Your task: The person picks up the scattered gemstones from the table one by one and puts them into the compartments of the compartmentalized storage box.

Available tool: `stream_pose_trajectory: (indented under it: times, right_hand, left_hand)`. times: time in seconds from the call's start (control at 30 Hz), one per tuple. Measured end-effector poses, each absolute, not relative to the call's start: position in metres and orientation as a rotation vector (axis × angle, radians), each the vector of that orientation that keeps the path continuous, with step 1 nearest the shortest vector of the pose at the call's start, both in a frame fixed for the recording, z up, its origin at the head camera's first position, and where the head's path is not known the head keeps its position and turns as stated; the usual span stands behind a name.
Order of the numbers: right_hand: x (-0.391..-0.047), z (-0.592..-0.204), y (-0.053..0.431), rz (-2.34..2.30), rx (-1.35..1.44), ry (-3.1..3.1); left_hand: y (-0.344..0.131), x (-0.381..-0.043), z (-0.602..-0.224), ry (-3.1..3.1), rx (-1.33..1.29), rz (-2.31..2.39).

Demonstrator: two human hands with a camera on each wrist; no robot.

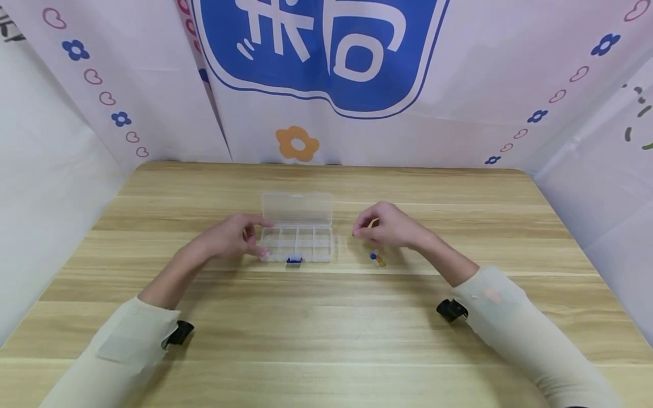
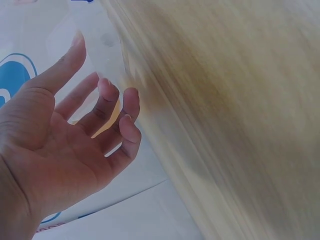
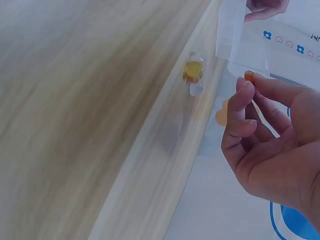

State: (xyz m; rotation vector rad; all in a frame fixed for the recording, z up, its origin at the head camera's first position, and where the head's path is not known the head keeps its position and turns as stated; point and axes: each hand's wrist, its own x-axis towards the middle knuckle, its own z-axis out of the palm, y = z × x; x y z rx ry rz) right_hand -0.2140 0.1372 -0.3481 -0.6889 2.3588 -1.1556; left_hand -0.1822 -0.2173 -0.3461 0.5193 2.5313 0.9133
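A clear plastic compartment box (image 1: 313, 247) lies on the table with its lid (image 1: 297, 209) raised at the back and a blue latch (image 1: 294, 260) in front. My left hand (image 1: 229, 235) holds its left end, forefinger by the hinge and thumb at the front corner. The other fingers are loosely bent in the left wrist view. Right of the box, my right hand (image 1: 390, 226) pinches a small orange piece (image 3: 249, 75) between thumb and forefinger, its kind mostly hidden by the fingertips. Below that hand lie a blue piece (image 1: 373, 256), a yellow piece (image 3: 193, 71) and a whitish one (image 3: 196, 90), close together.
The wood-grain table (image 1: 316, 328) reaches back to a printed white cloth (image 1: 408, 139) hanging behind it. Both sleeves carry a black wrist device, the left one (image 1: 178, 333) and the right one (image 1: 451, 310) close over the tabletop.
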Motion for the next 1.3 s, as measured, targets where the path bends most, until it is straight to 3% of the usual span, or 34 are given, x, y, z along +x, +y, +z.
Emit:
stream_pose_trajectory:
  times: [1.3]
  right_hand:
    - [-0.215,-0.353,0.080,-1.337,-0.768,2.286]
  left_hand:
    - [-0.219,-0.186,-0.347,2.507,0.553,0.925]
